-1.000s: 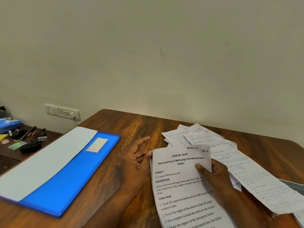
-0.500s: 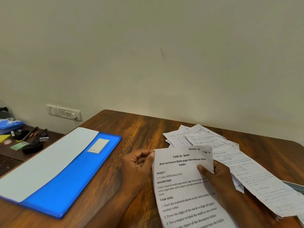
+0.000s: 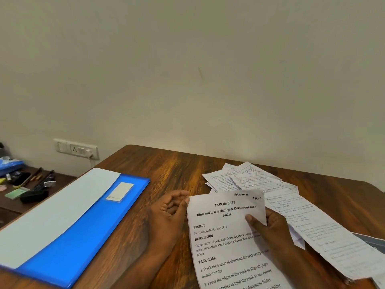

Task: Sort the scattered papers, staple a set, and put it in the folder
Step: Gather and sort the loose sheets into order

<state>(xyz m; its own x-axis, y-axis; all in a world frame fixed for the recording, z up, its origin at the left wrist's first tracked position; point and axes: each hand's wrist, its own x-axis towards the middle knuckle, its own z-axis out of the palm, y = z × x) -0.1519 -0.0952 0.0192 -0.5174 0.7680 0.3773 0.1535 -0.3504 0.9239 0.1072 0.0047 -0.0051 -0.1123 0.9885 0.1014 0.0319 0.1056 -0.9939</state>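
Printed sheet [image 3: 227,236]: it is held up above the near tabletop [image 3: 166,163], tilted toward the person, probably so the text can be read before sorting.
Right grip [image 3: 273,228]: it pinches the sheet's right edge, thumb on the front and fingers behind, and so carries it.
Left grip [image 3: 168,211]: fingers are curled, the thumb tip touches the sheet's top left corner; whether it really pinches the sheet I cannot tell, it seems to steady it.
Papers [image 3: 291,207]: handwritten sheets lie scattered and overlapping on the right, from far to near, not yet ordered.
Folder [image 3: 83,236]: blue, it lies on the left, well apart from the papers, with a white sheet [image 3: 56,213] on it, ready to receive the set.
Stapler: not in view.
Stage: my judgement is early, sorting is starting.
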